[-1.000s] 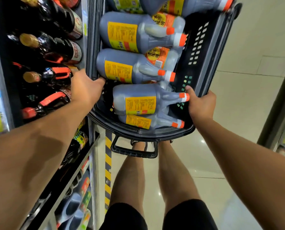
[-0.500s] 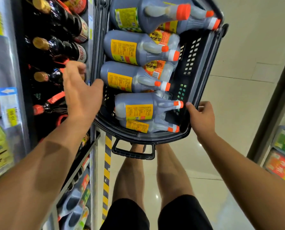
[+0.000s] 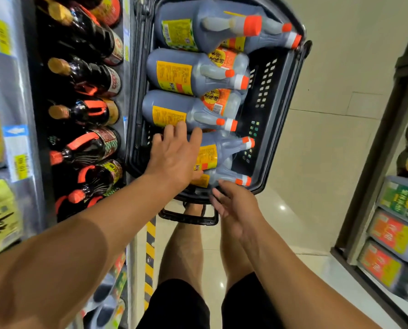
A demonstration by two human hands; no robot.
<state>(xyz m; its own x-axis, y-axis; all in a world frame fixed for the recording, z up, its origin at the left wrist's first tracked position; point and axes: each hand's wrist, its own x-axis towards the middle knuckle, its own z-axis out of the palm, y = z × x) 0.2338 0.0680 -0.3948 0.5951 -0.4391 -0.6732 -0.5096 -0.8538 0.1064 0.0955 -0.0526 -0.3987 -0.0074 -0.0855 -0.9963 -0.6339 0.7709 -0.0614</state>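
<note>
1. Both hands have left the basket's rim since a second ago. Now the left hand (image 3: 174, 160) spreads open over the nearest vinegar jug (image 3: 226, 148), and the right hand (image 3: 234, 205) hovers loose-fingered by the shopping basket (image 3: 283, 119).
2. Jugs lie sideways and stacked, probably to fit.
3. I cannot tell whether the left fingers touch the jug, and whatever supports the basket is hidden.

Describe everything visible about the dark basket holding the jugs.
The basket looks like dark plastic, with slotted walls and a loop handle at its near end. Grey orange-capped jugs lie on their sides inside. Dark bottles are shelved beside it. The left hand spreads over the nearest jugs; the right hand is by its near rim.
</note>
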